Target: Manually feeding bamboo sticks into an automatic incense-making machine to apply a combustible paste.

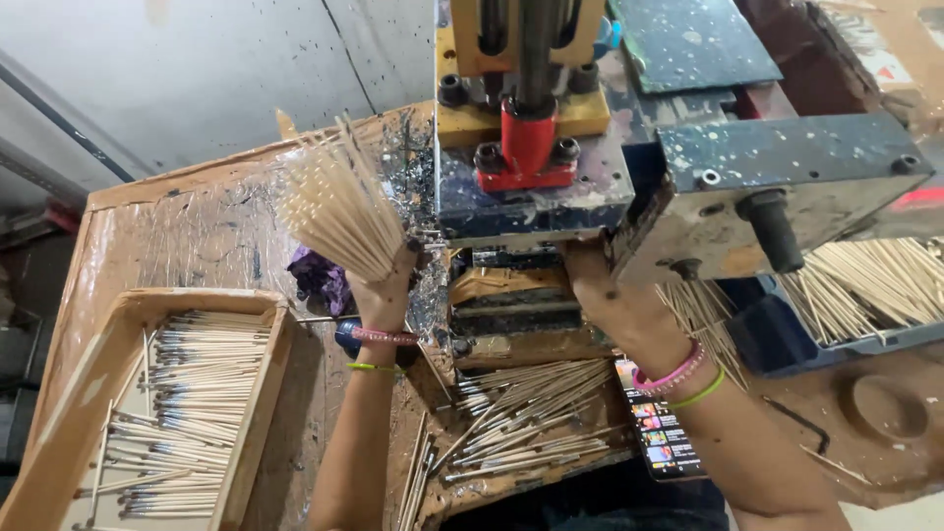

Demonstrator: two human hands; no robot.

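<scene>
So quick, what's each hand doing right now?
Left hand: closed around a fanned bundle of thin wooden sticks.
Right hand: up under the machine; fingers hidden, cannot tell.

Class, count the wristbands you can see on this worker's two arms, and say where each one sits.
4. A pink beaded band and a thin green band on the left wrist; a pink band and a green band on the right wrist. Others could be hidden underneath.

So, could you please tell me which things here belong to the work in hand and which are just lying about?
In use:
- left hand gripping a fanned bundle of thin sticks
- right hand reaching under the press machine
- tipped sticks piled below the machine

Lying about:
- wooden tray of tipped sticks
- phone
- purple cloth
</scene>
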